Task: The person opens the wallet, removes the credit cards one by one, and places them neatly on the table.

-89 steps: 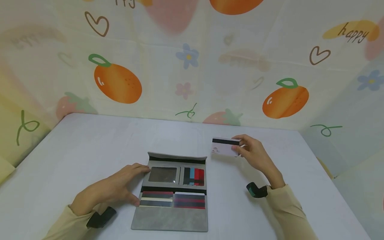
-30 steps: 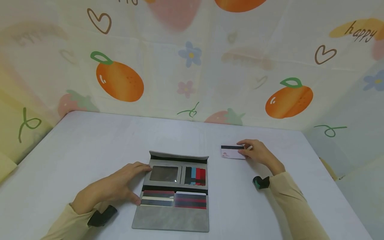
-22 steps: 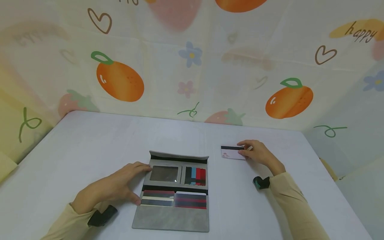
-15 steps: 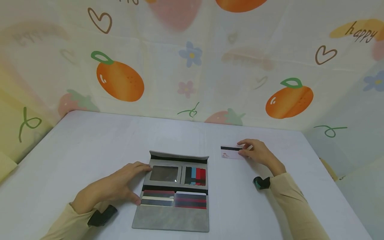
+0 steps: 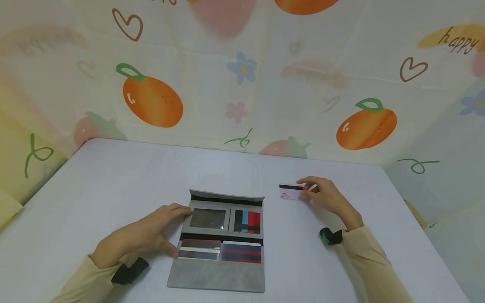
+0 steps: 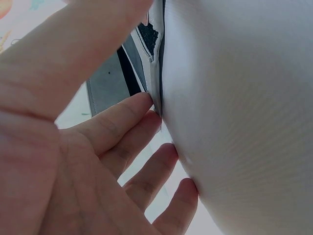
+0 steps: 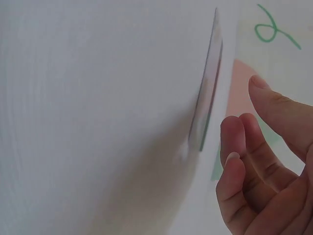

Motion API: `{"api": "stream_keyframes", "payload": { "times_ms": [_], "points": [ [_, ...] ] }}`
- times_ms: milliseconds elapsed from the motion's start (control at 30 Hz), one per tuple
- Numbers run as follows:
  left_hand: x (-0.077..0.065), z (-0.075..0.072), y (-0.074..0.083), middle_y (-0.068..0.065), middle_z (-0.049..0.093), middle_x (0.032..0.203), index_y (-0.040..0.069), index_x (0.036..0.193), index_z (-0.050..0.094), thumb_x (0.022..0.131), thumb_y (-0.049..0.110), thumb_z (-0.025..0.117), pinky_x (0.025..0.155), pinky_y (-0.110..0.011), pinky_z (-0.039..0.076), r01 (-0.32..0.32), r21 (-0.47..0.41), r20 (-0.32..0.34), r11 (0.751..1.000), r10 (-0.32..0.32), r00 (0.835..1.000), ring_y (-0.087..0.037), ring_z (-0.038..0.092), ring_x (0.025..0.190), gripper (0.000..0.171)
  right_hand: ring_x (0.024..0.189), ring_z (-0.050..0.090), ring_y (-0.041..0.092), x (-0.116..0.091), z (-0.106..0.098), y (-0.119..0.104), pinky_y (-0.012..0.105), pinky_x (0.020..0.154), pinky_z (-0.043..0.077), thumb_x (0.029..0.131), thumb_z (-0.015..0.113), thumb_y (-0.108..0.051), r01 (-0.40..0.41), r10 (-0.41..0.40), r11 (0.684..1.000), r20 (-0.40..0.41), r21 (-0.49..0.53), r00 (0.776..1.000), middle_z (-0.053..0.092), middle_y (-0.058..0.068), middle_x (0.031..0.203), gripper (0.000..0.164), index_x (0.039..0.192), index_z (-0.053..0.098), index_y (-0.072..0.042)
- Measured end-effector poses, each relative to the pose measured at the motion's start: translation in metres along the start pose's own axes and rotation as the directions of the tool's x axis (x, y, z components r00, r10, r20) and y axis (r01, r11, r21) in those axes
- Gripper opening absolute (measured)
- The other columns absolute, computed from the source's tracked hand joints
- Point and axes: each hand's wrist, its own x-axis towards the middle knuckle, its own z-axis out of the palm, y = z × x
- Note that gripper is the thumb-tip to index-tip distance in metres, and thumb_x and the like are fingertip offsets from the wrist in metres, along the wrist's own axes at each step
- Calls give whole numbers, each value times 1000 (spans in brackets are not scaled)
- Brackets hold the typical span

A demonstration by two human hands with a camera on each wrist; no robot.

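Note:
An unfolded grey wallet [image 5: 216, 275] lies on the white table, with several cards in its slots and a clear window in its upper half. My left hand [image 5: 145, 235] rests at its left edge, thumb low and fingers higher up. In the left wrist view, the fingertips [image 6: 149, 100] touch the wallet's edge and the tabletop. A white card [image 5: 289, 192] with a black stripe lies flat on the table, right of the wallet. My right hand [image 5: 327, 195] hovers beside it and overlaps its right end in the head view; the right wrist view shows bent fingers apart from the card [image 7: 208, 88].
The white tabletop [image 5: 151, 168] reaches back to a cloth [image 5: 204, 97] printed with oranges and flowers. A black camera [image 5: 130, 271] is worn at my left wrist and another black camera [image 5: 330, 236] at my right.
My right hand has lowered the card onto the table, farther right, and let go of it. The left hand and the wallet have stayed in place.

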Motion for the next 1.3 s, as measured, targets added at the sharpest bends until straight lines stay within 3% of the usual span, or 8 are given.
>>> {"api": "stream_keyframes", "payload": {
  "times_ms": [500, 867, 1300],
  "points": [
    [1, 2, -1, -10, 50, 141, 8, 141, 49, 60, 35, 92, 103, -57, 42, -18, 4, 1, 1000, 18, 1000, -39, 46, 128, 96, 88, 66, 21, -11, 14, -30, 35, 81, 54, 93, 69, -14, 82, -81, 996, -7, 20, 997, 68, 11, 102, 31, 121, 66, -5],
    [1, 1, 0, -10, 50, 142, 8, 140, 49, 59, 35, 92, 104, -59, 41, -3, 9, -8, 1000, 3, 1000, -38, 46, 129, 95, 93, 68, 19, -17, 28, -50, 29, 82, 55, 90, 72, -16, 131, -132, 990, 15, 62, 991, 70, 10, 107, 33, 121, 68, -5],
    [0, 0, 0, -11, 51, 142, 8, 140, 49, 59, 35, 93, 104, -61, 40, -9, -6, -4, 1000, 9, 1000, -41, 45, 131, 96, 88, 68, 14, -18, 41, -71, 25, 78, 54, 89, 73, -18, 212, -215, 975, 35, 73, 976, 72, 4, 102, 29, 116, 71, -6]
  ]
}}
